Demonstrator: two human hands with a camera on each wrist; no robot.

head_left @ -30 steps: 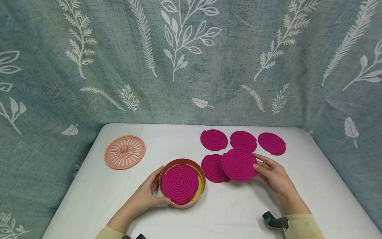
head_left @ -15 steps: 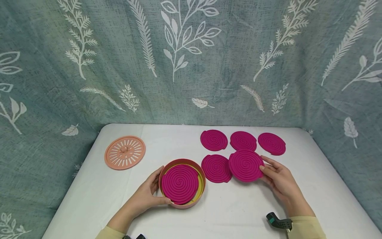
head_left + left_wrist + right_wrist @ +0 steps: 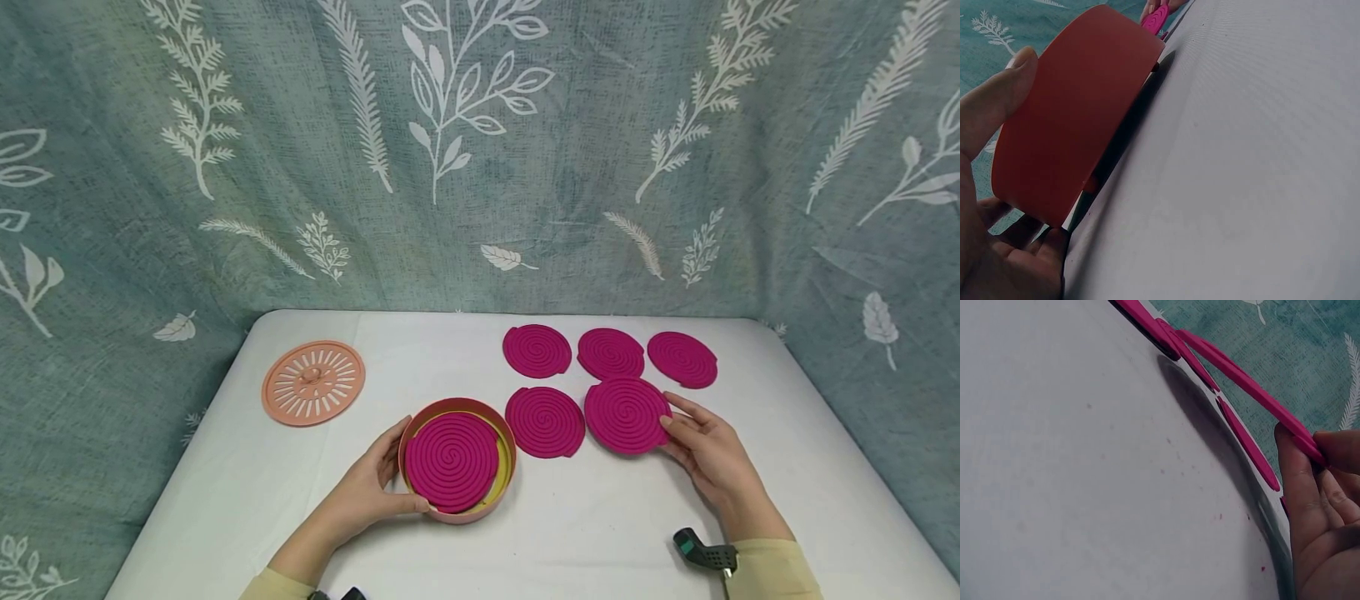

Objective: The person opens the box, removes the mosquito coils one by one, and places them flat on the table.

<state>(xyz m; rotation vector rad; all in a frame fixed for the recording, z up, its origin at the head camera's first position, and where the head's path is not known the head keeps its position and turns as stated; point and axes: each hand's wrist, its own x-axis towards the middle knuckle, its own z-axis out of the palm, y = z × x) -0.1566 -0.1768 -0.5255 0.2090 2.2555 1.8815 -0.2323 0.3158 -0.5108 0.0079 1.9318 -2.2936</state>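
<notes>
My left hand [image 3: 378,479] grips the near left side of a round coral tin [image 3: 512,479], thumb at the front and fingers behind. In the left wrist view the tin's red-looking wall [image 3: 1072,112] stands between thumb and fingers. A magenta spiral mosquito coil [image 3: 452,462] lies inside, over a yellow inner surface [image 3: 501,477]. At the right, my right hand [image 3: 712,454] pinches another mosquito coil [image 3: 626,417] by its right edge. The right wrist view shows this held coil [image 3: 1247,381] raised off the table, with a shadow below it.
Behind the held coil lie three more coils in a row: left [image 3: 537,351], middle [image 3: 611,353] and right [image 3: 682,359]. One coil [image 3: 544,422] lies between tin and held coil. A slotted peach lid [image 3: 313,383] sits far left on the white table [image 3: 420,350], before a hanging cloth [image 3: 300,150].
My right hand has carried its coil a little to the right, uncovering the coil beside the tin. My left hand and the tin have stayed put.
</notes>
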